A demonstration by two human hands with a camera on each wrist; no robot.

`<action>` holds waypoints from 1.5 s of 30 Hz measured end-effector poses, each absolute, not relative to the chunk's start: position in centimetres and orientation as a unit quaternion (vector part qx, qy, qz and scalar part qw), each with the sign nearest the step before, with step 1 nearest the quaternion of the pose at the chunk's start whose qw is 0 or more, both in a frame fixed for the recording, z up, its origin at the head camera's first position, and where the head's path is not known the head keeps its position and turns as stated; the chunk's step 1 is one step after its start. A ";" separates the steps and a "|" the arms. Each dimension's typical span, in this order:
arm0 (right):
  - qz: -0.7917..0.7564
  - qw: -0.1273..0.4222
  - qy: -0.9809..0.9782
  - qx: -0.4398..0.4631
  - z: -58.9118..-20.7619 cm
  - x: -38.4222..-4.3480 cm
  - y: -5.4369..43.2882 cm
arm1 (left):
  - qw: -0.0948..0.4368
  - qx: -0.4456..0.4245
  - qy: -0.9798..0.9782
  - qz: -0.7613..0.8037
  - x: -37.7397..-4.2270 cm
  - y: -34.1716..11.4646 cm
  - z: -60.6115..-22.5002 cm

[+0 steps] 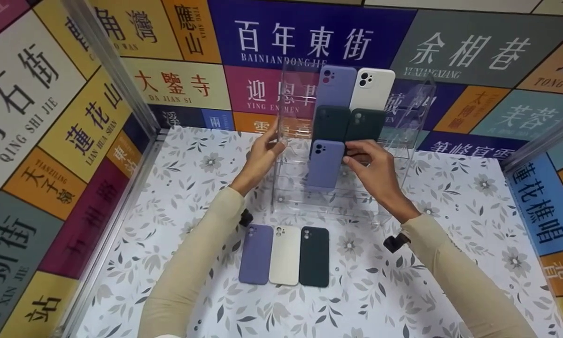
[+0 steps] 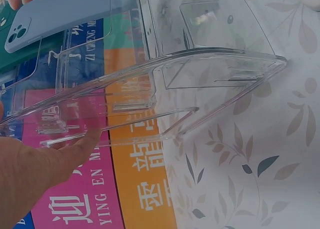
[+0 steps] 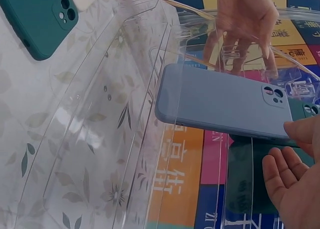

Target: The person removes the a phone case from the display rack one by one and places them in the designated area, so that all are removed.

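A purple phone case (image 1: 326, 165) leans upright on a lower tier of a clear acrylic stepped stand (image 1: 290, 190). My right hand (image 1: 375, 166) is at the case's right side, fingertips right at its edge near the camera cutout. In the right wrist view, one finger touches the corner of the purple case (image 3: 220, 101), and other fingers bend loosely below. My left hand (image 1: 262, 157) grips the stand's left side panel, thumb inside the edge in the head view. In the left wrist view, the clear side panel (image 2: 215, 56) runs past that hand.
Higher on the stand are another purple case (image 1: 336, 87), a white case (image 1: 374, 89) and two dark green cases (image 1: 366, 124). On the floral-patterned table (image 1: 370, 291) in front lie a purple case (image 1: 254, 256), a cream case (image 1: 284, 256) and a dark green case (image 1: 314, 257). Printed panels surround the table.
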State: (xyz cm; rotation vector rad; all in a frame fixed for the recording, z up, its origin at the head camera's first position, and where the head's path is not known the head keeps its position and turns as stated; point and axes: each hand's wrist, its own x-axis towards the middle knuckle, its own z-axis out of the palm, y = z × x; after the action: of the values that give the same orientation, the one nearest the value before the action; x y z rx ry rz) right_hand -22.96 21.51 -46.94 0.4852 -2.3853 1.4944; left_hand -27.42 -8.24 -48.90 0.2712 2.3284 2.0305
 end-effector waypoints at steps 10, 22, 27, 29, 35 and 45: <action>0.496 0.140 -0.841 0.163 -46.7 -23.4 21.0 | 0.021 0.087 0.747 0.659 -27.5 -8.2 -49.0; 0.476 0.147 -0.850 0.172 -47.1 -23.1 20.4 | 0.020 0.086 0.750 0.656 -27.3 -8.2 -49.0; 0.481 0.157 -0.845 0.171 -47.6 -23.0 20.2 | 0.021 0.086 0.752 0.654 -27.3 -8.2 -48.9; 0.486 0.164 -0.841 0.174 -47.7 -23.0 20.1 | 0.021 0.086 0.752 0.654 -27.3 -8.2 -48.9; 0.499 0.180 -0.827 0.183 -47.5 -22.6 20.1 | 0.020 0.084 0.754 0.652 -27.3 -8.2 -48.8; 0.512 0.223 -0.807 0.191 -45.8 -21.2 21.1 | 0.023 0.086 0.753 0.652 -27.3 -8.3 -48.8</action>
State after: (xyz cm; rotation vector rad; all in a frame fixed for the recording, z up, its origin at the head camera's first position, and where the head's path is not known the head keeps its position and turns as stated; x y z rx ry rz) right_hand -21.19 21.08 -45.75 0.5273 -2.2299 1.4140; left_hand -27.32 -8.26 -48.75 0.2655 2.3307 2.0190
